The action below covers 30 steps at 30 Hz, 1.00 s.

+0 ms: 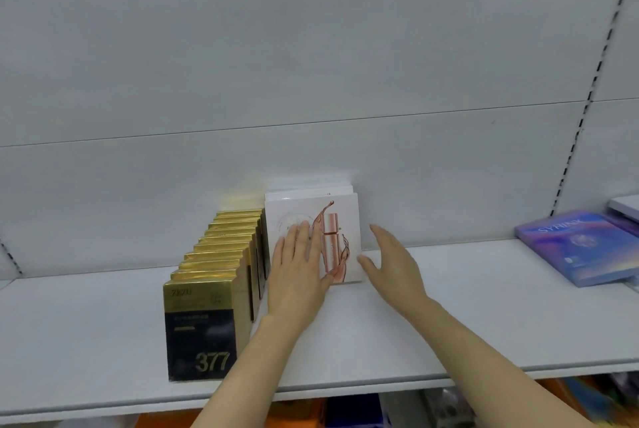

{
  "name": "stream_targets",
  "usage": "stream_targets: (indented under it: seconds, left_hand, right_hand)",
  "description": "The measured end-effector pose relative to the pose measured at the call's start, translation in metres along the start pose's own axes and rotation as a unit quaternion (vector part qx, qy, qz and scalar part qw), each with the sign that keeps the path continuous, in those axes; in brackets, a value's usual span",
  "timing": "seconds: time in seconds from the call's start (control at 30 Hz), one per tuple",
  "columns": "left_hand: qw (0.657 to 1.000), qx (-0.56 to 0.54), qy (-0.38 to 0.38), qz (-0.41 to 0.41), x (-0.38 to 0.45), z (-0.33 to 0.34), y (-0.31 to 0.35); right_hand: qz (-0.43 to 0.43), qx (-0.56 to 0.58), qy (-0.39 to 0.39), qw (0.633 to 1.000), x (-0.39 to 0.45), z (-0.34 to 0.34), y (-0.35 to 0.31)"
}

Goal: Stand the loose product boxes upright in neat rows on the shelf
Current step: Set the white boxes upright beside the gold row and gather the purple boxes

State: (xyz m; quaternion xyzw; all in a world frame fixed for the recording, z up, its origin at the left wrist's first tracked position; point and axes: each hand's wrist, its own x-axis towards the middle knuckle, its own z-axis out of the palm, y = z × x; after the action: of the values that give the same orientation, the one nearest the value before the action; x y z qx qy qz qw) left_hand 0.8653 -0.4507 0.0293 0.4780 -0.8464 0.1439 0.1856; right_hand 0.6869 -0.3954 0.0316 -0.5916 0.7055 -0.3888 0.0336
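On shelf (pixel 449 306): left hand (pixel 297 268) flat against white boxes (pixel 342 220), fingers straight, probably squaring the row. Right hand (pixel 390 265) open beside, holding nothing.

The white shelf (pixel 449 306) carries upright gold boxes (pixel 214 275) (one row), white boxes (pixel 342 216) beside them, and flat purple boxes (pixel 574 247) well apart.

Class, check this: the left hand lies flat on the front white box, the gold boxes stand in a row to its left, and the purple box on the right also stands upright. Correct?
Not quite. In the head view the purple box lies flat on the shelf, not upright. The rest holds: left hand flat on the front white box, gold boxes in a row.
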Motion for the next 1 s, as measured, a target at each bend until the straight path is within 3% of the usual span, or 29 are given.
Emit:
stream_targets:
  seconds: [0.17, 0.37, 0.7, 1.0]
  left_hand:
    - [0.997, -0.035, 0.047, 0.041, -0.01, -0.017, 0.02]
    - [0.984, -0.116, 0.089, 0.105, -0.031, -0.037, 0.075]
    - [0.962, -0.182, 0.091, 0.184, -0.035, -0.062, 0.207]
    - [0.948, -0.239, 0.048, 0.205, -0.041, -0.074, 0.38]
  right_hand:
    - [-0.084, -0.14, 0.109, 0.98, -0.056, -0.04, 0.008]
    - [-0.025, -0.175, 0.198, 0.964, -0.112, -0.089, 0.027]
    - [0.027, -0.244, 0.239, 0.939, -0.176, -0.189, 0.109]
    - [0.043, -0.278, 0.242, 0.928, -0.232, -0.303, 0.208]
